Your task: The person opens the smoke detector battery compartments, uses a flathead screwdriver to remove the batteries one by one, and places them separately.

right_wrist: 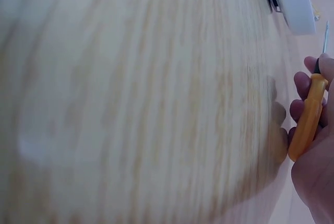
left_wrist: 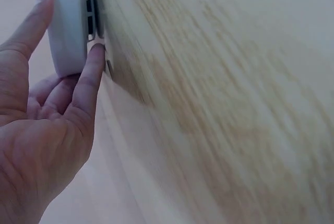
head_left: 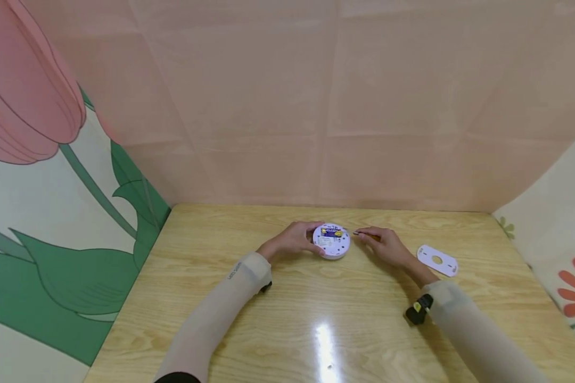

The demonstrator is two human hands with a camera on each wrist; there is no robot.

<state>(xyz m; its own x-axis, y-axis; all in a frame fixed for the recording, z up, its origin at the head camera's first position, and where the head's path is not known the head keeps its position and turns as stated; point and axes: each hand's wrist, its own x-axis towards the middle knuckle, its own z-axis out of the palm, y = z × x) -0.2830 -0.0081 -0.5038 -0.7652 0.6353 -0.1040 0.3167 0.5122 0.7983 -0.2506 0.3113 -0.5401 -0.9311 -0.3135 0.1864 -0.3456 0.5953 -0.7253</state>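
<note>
A round white device that looks like a smoke alarm (head_left: 333, 250) is held up on its side, its face with a purple-and-yellow battery (head_left: 331, 232) turned toward the head camera. My left hand (head_left: 298, 237) grips it by the rim, thumb on one side and fingers on the other; the left wrist view shows its thick white edge. In my right hand (head_left: 387, 247) is a screwdriver with an orange handle (right_wrist: 308, 114). Its thin metal shaft (right_wrist: 326, 38) points toward the device, and the tip stands just apart from its right edge.
On the wooden table (head_left: 287, 308), right of the right forearm, lies a flat white oval plate (head_left: 426, 255) with a round hole. A pink backdrop (head_left: 316, 133) rises behind the table. Wrist cameras (head_left: 418, 311) sit on both forearms.
</note>
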